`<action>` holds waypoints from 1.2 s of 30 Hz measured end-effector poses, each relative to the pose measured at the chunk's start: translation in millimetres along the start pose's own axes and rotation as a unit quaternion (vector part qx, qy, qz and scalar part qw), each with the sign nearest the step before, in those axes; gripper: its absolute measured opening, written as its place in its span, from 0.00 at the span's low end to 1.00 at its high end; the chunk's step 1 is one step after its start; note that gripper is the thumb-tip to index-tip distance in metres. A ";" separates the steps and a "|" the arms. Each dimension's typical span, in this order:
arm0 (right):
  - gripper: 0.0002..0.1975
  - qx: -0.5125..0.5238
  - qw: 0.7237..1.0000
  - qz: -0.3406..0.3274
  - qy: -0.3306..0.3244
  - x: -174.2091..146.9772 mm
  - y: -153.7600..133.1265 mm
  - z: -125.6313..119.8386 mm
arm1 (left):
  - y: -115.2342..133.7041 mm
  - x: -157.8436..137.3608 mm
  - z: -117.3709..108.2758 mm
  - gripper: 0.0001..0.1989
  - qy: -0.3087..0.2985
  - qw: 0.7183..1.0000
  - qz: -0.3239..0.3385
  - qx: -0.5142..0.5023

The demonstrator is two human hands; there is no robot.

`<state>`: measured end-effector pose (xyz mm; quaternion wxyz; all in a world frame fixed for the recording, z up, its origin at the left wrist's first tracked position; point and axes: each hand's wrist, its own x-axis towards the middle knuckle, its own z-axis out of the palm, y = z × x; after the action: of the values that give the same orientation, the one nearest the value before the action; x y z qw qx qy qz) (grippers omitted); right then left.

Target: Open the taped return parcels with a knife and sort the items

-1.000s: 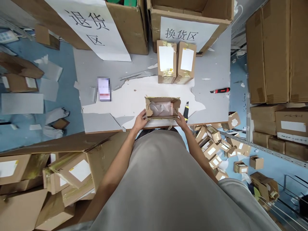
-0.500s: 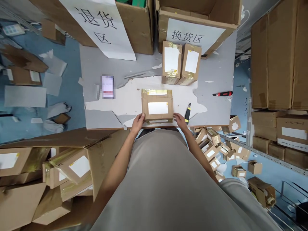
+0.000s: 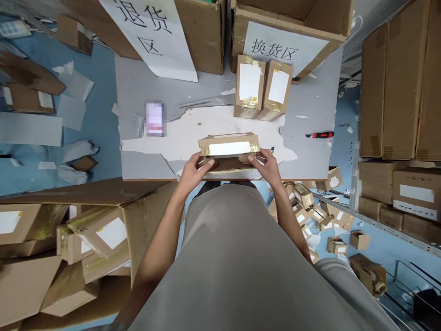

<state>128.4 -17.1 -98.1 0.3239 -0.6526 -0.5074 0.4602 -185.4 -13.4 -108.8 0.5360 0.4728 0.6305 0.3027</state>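
A small cardboard box (image 3: 229, 137) with a white label stands in front of me near the table's front edge. Its labelled flap is raised, and a dark brown gap shows below it. My left hand (image 3: 195, 171) grips the box's left end, thumb on the near side. At the right end my right hand (image 3: 267, 166) holds it the same way. What lies inside the box cannot be made out. Only the dark tip of a yellow-and-black utility knife (image 3: 272, 149) shows past my right hand.
Two taped boxes (image 3: 249, 82) stand behind, before an open carton (image 3: 292, 27) with a paper sign. A phone (image 3: 155, 118) lies left, a red-and-black utility knife (image 3: 320, 135) right. A large carton of parcels (image 3: 148, 220) is at lower left; more parcels lie on the floor at right.
My hands have moved from the box's near corners to grip both its ends. The labelled flap has lifted, opening a gap on the near side. My right hand now covers most of the yellow-and-black knife.
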 end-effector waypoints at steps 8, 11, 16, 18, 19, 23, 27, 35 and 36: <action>0.33 -0.007 0.999 0.034 -0.001 -1.9 -27.6 -7.0 | 43.1 -1.1 -11.8 0.32 -0.030 0.999 -0.039 0.024; 0.30 -0.020 0.999 0.038 0.009 -22.5 -52.2 -23.3 | 70.7 -20.5 -20.9 0.28 -0.041 0.996 -0.007 0.073; 0.28 -0.028 0.998 0.036 0.039 -57.3 -103.3 -52.5 | 121.1 -53.3 -39.2 0.25 -0.068 0.995 0.041 0.062; 0.28 -0.038 0.997 0.035 0.050 -62.9 -117.8 -57.7 | 132.5 -58.7 -45.4 0.27 -0.070 0.995 0.059 0.041; 0.28 -0.045 0.997 0.031 0.062 -62.7 -122.2 -57.7 | 134.6 -58.9 -47.4 0.27 -0.064 0.995 0.067 0.031; 0.31 -0.065 0.994 0.010 0.084 -42.6 -117.2 -38.4 | 117.9 -44.2 -48.6 0.26 0.009 0.995 0.102 0.013; 0.29 -0.034 0.998 0.012 0.058 -6.6 -85.3 4.0 | 80.3 -18.4 -50.8 0.22 0.038 0.995 0.095 -0.005; 0.23 0.051 0.998 -0.013 -0.032 41.1 -9.5 119.6 | -17.1 29.8 -82.6 0.30 0.157 0.985 0.064 0.036; 0.23 0.062 0.997 -0.013 -0.047 43.4 -0.8 132.8 | -33.0 36.7 -87.4 0.30 0.160 0.984 0.055 0.048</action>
<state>7.4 18.9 -157.9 0.3454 -0.6026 -0.5006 0.5167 -277.6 19.2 -131.3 0.3875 0.4772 0.6949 0.3732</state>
